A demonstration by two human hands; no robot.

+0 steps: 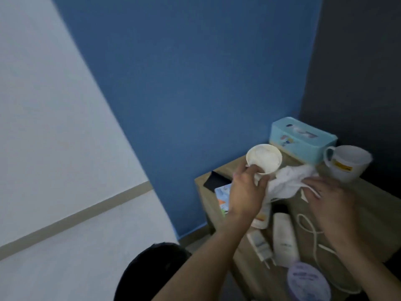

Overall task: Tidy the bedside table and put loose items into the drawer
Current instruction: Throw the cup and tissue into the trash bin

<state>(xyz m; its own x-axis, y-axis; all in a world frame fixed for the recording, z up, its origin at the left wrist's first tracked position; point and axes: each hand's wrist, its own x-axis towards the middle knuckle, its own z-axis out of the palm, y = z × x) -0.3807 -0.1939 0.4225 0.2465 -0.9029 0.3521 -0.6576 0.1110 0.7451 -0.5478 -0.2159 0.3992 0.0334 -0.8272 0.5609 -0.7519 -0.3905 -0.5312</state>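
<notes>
Cluttered wooden bedside table (373, 205) in blue wall (195, 83) corner

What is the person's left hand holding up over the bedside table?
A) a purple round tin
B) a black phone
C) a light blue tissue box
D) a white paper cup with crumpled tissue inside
D: the left hand grips the white paper cup by its side, lifted and tilted so its opening shows crumpled tissue inside, while the right hand touches a crumpled white tissue on the table.

No legible text, perhaps from blur.
</notes>
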